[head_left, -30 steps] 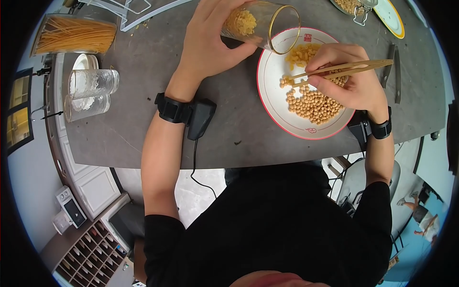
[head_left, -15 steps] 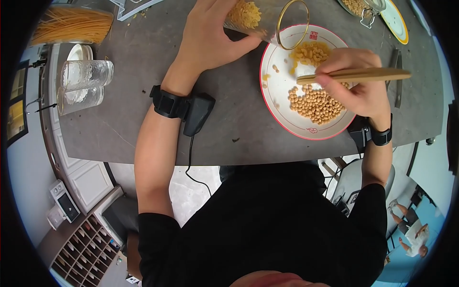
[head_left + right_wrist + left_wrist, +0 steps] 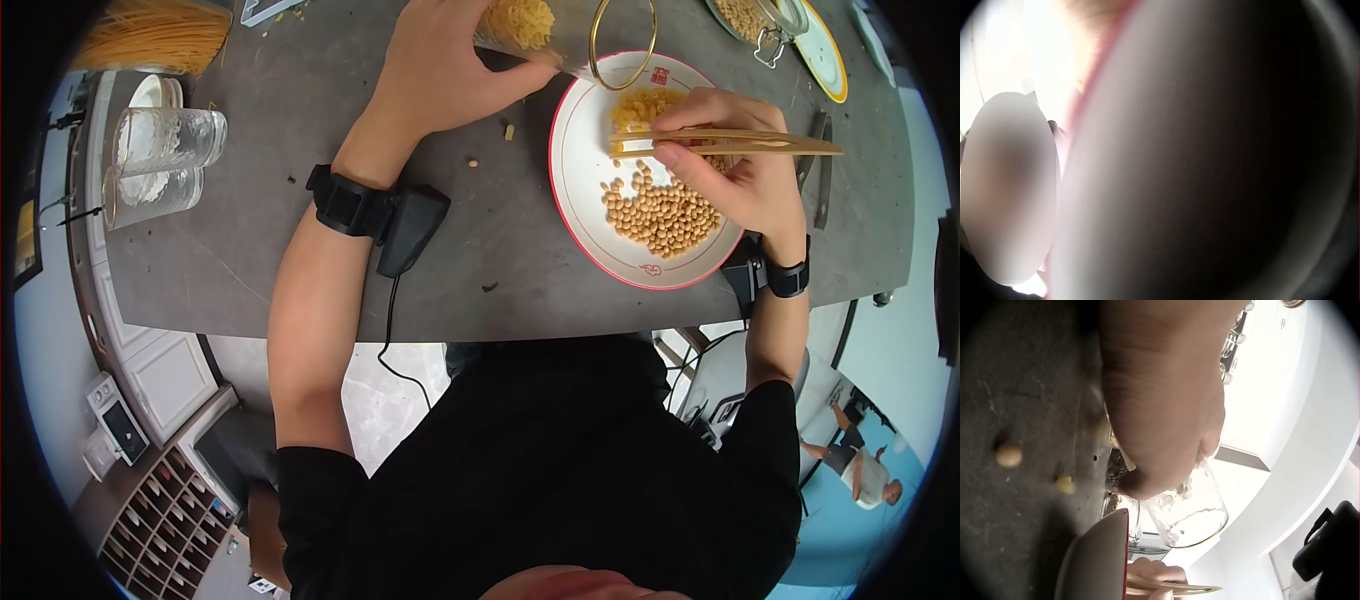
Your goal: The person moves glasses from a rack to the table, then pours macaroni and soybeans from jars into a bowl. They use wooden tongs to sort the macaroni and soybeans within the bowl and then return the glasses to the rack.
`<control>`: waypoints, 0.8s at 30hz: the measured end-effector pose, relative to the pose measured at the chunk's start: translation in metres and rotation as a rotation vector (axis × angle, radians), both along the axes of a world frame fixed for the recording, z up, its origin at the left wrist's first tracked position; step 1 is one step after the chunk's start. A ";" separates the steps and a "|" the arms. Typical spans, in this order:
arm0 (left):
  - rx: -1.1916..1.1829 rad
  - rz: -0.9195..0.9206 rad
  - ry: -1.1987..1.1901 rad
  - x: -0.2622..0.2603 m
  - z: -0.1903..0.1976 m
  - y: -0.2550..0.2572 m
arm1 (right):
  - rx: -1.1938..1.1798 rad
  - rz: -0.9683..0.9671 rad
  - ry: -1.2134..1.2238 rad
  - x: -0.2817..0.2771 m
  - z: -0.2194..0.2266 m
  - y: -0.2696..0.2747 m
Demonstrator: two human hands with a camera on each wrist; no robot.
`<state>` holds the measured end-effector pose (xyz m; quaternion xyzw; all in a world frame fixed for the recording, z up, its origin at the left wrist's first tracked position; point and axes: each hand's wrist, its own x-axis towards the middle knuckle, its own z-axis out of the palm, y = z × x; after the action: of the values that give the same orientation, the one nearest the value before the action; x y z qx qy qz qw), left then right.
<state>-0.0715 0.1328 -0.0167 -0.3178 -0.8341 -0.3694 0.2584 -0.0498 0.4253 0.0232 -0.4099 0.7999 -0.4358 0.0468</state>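
Note:
The left hand (image 3: 440, 75) grips a tilted clear glass (image 3: 570, 40) with a gold rim, which holds small yellow pasta (image 3: 520, 22); its mouth is at the upper left edge of a red-rimmed white plate (image 3: 580, 215). In the right hand (image 3: 745, 160) are wooden tongs or chopsticks (image 3: 790, 143), pinched over the plate with their tips by a yellow pasta pile (image 3: 635, 108). Round tan beans (image 3: 665, 220) lie on the plate's lower part. The left wrist view shows the left hand (image 3: 1160, 406) around the glass (image 3: 1194, 519). The plate's blurred side (image 3: 1179, 156) fills the right wrist view.
One bean (image 3: 473, 163) and a pasta piece (image 3: 509, 132) lie on the grey table (image 3: 500, 240) left of the plate. Two glasses (image 3: 160, 165) and a spaghetti container (image 3: 160, 40) are at the left. Metal tongs (image 3: 822, 185), a jar (image 3: 745, 18) and a yellow-rimmed plate (image 3: 825, 55) are right.
The tips of the wooden tool moved from beans at the plate's left to the pasta pile. The loose bits at the plate's left are gone from there; a bean and a pasta piece now show on the table.

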 end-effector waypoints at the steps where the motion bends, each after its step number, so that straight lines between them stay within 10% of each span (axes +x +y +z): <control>1: 0.008 0.007 -0.008 0.000 0.000 0.000 | 0.004 0.007 0.005 -0.001 0.001 0.000; 24: 0.504 0.026 -0.215 -0.002 -0.008 -0.010 | 0.316 0.117 0.126 0.020 0.057 -0.091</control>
<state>-0.0738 0.1229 -0.0245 -0.1918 -0.7423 -0.5937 0.2443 -0.0294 0.3343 0.0807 -0.4695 0.8347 -0.2747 0.0858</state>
